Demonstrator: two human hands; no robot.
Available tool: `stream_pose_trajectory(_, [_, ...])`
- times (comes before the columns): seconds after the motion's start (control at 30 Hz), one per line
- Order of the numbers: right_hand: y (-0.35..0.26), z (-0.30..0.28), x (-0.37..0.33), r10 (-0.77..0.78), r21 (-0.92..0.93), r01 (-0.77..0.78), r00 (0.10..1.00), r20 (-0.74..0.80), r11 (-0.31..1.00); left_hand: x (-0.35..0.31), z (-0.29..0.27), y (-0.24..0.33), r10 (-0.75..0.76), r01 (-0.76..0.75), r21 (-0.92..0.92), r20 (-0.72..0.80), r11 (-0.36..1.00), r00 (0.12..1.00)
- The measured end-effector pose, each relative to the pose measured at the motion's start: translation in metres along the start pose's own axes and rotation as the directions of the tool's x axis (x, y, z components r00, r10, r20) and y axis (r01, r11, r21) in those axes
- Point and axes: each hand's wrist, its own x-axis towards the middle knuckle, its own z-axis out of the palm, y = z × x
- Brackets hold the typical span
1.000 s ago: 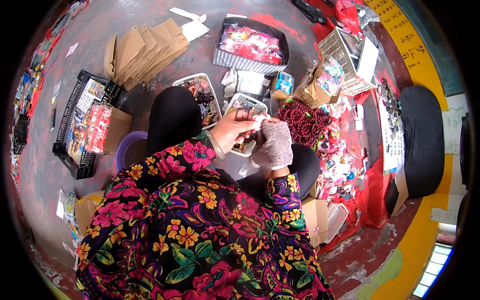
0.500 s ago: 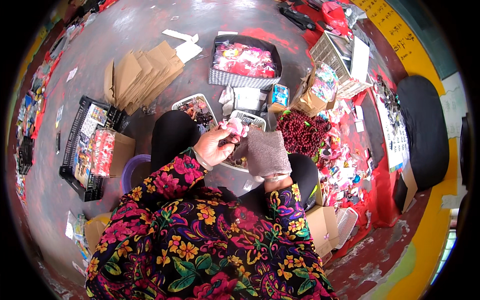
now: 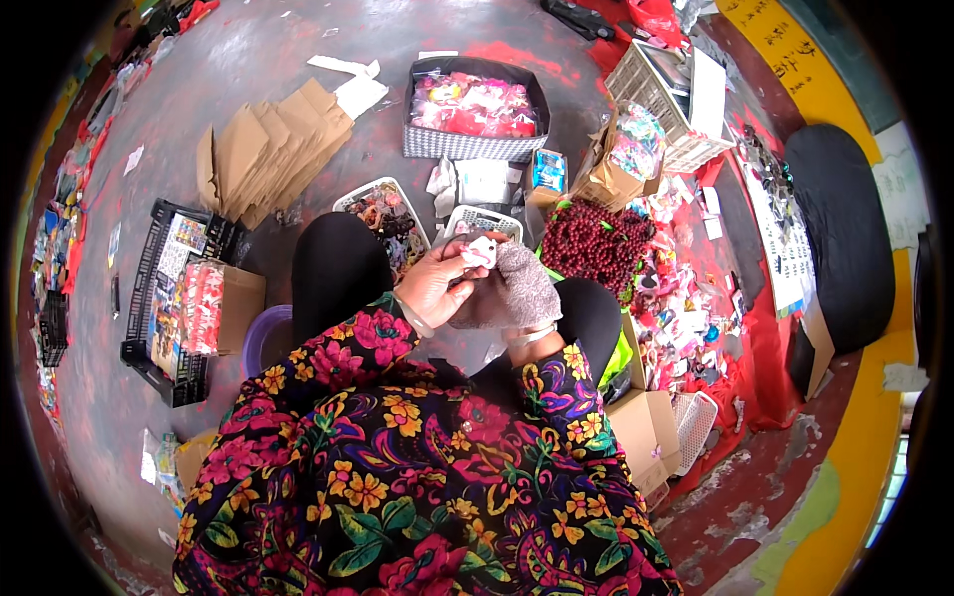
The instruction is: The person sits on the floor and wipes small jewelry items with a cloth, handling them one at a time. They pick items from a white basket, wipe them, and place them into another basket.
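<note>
Between the thumb and fingertips of my left hand (image 3: 432, 286) is a small white and pink ornament (image 3: 480, 252); its exact kind is unclear. A fuzzy grey-brown cloth (image 3: 517, 286) covers my right hand (image 3: 537, 343) like a mitt, leaving the wrist in view and hiding the fingers. The cloth meets the ornament and my left fingertips. Just beyond the hands stands a white basket (image 3: 484, 221), partly hidden by them. Left of it, another white basket (image 3: 390, 211) holds dark and brownish hair-tie-like pieces.
A dark red beaded heap (image 3: 596, 243) lies to the right, beside many loose trinkets (image 3: 686, 298). Ahead is a patterned box (image 3: 477, 146) of pink packets. Folded cardboard (image 3: 273, 149), a black crate (image 3: 149, 343) and a purple basin (image 3: 268, 336) stand to the left.
My left hand has shifted slightly right, and the ornament now shows a white face. The cloth-covered right hand has tipped left against it. The whole view has moved slightly.
</note>
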Motion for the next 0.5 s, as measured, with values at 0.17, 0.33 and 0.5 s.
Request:
stream_pose_trajectory(0.17, [-0.01, 0.018, -0.007, -0.26, -0.824, 0.356, 0.929, 0.262, 0.441, -0.002, 0.005, -0.002, 0.007, -0.014, -0.099, -0.073, 0.995, 0.997])
stream_pose_trajectory(0.33, [-0.015, 0.027, -0.015, -0.191, -0.973, 0.201, 0.957, 0.22, -0.112, 0.001, -0.005, -0.004, -0.055, 0.054, -0.027, -0.035, 0.998, 0.998])
stream_pose_trajectory(0.5, [-0.018, 0.0, -0.011, -0.141, -0.918, 0.103, 0.976, 0.168, -0.382, -0.006, 0.009, -0.001, -0.182, 0.178, 0.1, 0.03, 0.979, 0.983])
